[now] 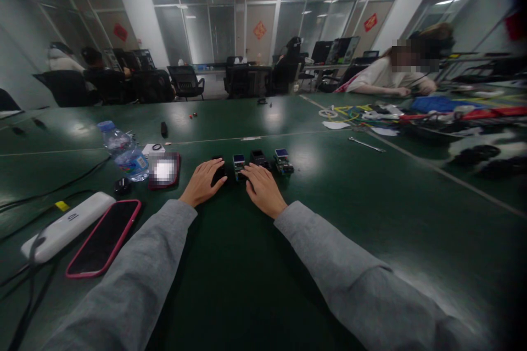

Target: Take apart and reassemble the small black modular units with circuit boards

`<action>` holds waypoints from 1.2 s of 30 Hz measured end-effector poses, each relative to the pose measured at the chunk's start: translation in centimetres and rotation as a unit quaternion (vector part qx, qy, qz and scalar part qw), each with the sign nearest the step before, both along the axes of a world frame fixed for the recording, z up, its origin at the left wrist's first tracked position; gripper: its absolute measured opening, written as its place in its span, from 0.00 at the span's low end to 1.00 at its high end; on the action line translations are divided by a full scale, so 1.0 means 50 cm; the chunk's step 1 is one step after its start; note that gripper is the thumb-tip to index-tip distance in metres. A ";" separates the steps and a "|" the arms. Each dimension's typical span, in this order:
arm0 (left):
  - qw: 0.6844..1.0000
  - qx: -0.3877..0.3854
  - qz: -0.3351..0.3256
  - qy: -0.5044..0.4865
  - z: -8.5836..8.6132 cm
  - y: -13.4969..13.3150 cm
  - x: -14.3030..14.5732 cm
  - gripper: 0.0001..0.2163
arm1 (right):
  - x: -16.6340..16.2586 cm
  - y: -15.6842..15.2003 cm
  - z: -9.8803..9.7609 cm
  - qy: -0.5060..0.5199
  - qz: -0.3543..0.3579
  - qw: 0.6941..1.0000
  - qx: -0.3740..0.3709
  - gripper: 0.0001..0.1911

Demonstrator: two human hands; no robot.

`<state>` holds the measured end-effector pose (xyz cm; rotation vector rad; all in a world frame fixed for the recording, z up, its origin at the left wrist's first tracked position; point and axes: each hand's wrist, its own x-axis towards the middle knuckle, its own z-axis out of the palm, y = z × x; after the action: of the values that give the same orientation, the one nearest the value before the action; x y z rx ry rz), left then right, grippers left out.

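Note:
A row of small electronic modules sits on the green table ahead of me. My left hand lies over a black module at the row's left end, fingers curled on it. My right hand rests beside it, fingers stretched toward a module with a blue screen. A second black module and another blue-screened module stand further right, untouched. Both arms wear grey sleeves.
To my left lie a red-cased phone, a white power bank with cables, a water bottle and a dark red card case. A person sits at the far right among cluttered parts. Office chairs line the back.

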<state>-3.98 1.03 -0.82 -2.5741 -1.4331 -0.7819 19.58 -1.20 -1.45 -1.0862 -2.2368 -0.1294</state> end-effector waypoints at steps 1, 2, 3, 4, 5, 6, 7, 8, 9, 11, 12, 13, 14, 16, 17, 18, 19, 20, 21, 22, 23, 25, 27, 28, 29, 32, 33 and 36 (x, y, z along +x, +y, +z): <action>1.000 0.001 -0.001 0.000 0.000 0.000 0.000 0.24 | 0.000 0.000 0.000 -0.001 -0.002 1.000 0.000 0.19; 1.000 0.001 -0.002 -0.001 0.000 0.000 0.000 0.23 | 0.001 0.001 0.000 -0.001 -0.005 1.000 0.001 0.19; 1.000 0.002 -0.003 -0.003 0.000 -0.001 0.000 0.23 | 0.001 0.001 0.000 0.000 -0.007 1.000 0.000 0.19; 1.000 0.001 -0.005 -0.004 0.000 -0.001 0.000 0.23 | 0.001 0.002 -0.001 0.001 -0.008 1.000 -0.002 0.19; 1.000 0.001 -0.007 -0.006 0.001 -0.001 0.000 0.23 | 0.002 0.003 -0.001 0.001 -0.009 1.000 -0.003 0.19; 1.000 0.000 -0.007 -0.007 0.001 -0.002 0.000 0.23 | 0.001 0.003 -0.002 0.001 -0.010 1.000 -0.005 0.19; 1.000 -0.001 -0.007 -0.008 0.002 -0.002 0.000 0.23 | 0.001 0.003 -0.003 0.001 -0.010 1.000 -0.005 0.19; 1.000 -0.002 -0.006 -0.007 0.003 -0.003 0.000 0.23 | 0.000 0.002 -0.002 0.000 -0.009 1.000 -0.005 0.19; 1.000 -0.003 -0.006 -0.006 0.003 -0.003 0.000 0.23 | -0.001 0.001 -0.002 0.000 -0.009 1.000 -0.003 0.19; 1.000 -0.004 -0.004 -0.005 0.003 -0.003 -0.001 0.23 | -0.003 -0.001 0.001 0.003 -0.011 1.000 0.007 0.19; 1.000 -0.002 -0.003 -0.006 0.003 -0.003 -0.001 0.23 | -0.002 0.000 0.003 0.008 -0.016 1.000 0.014 0.19; 1.000 0.001 -0.001 -0.008 0.002 -0.002 -0.002 0.23 | 0.001 0.002 0.005 0.014 -0.026 0.999 0.022 0.19; 1.000 0.007 0.002 -0.012 0.002 -0.001 -0.002 0.22 | 0.007 0.006 0.007 0.020 -0.037 0.999 0.031 0.19; 0.999 0.023 0.014 -0.024 0.000 0.001 -0.004 0.21 | 0.027 0.021 0.009 0.031 -0.068 0.996 0.051 0.19; 0.999 0.032 0.021 -0.031 0.000 0.002 -0.004 0.20 | 0.042 0.032 0.009 0.038 -0.088 0.994 0.060 0.19; 0.998 0.041 0.029 -0.039 -0.001 0.003 -0.005 0.20 | 0.059 0.044 0.007 0.047 -0.110 0.991 0.067 0.18; 0.997 0.049 0.037 -0.047 -0.001 0.003 -0.005 0.20 | 0.076 0.057 0.003 0.060 -0.136 0.986 0.071 0.18; 0.996 0.056 0.046 -0.054 -0.001 0.004 -0.006 0.19 | 0.093 0.071 -0.002 0.078 -0.164 0.981 0.071 0.18; 0.995 0.061 0.055 -0.060 -0.001 0.004 -0.006 0.19 | 0.109 0.083 -0.009 0.098 -0.192 0.974 0.068 0.17; 0.994 0.065 0.064 -0.066 -0.001 0.004 -0.007 0.19 | 0.122 0.095 -0.017 0.118 -0.218 0.967 0.062 0.17; 0.993 0.067 0.073 -0.070 0.000 0.004 -0.007 0.19 | 0.132 0.106 -0.025 0.137 -0.237 0.960 0.052 0.17; 0.991 0.068 0.087 -0.076 0.001 0.004 -0.008 0.19 | 0.145 0.121 -0.041 0.172 -0.252 0.952 0.022 0.17; 0.991 0.066 0.090 -0.078 0.002 0.003 -0.007 0.19 | 0.148 0.131 -0.053 0.201 -0.238 0.950 -0.013 0.18; 0.991 0.066 0.089 -0.080 0.002 0.002 -0.006 0.19 | 0.148 0.133 -0.058 0.212 -0.229 0.950 -0.027 0.19; 0.991 0.065 0.087 -0.081 0.002 0.001 -0.005 0.19 | 0.148 0.135 -0.061 0.221 -0.220 0.949 -0.038 0.20; 0.991 0.058 0.083 -0.089 0.001 0.002 -0.004 0.19 | 0.147 0.138 -0.065 0.235 -0.201 0.949 -0.057 0.21; 0.990 0.055 0.083 -0.096 -0.001 0.004 -0.005 0.19 | 0.148 0.139 -0.066 0.239 -0.195 0.949 -0.061 0.21; 0.981 0.053 0.097 -0.157 -0.013 0.021 -0.019 0.19 | 0.150 0.140 -0.067 0.247 -0.179 0.950 -0.064 0.21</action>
<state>-4.96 2.08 -1.46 -2.2630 -1.6424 -1.2376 27.07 5.81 -4.80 -1.4101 -1.6079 0.1267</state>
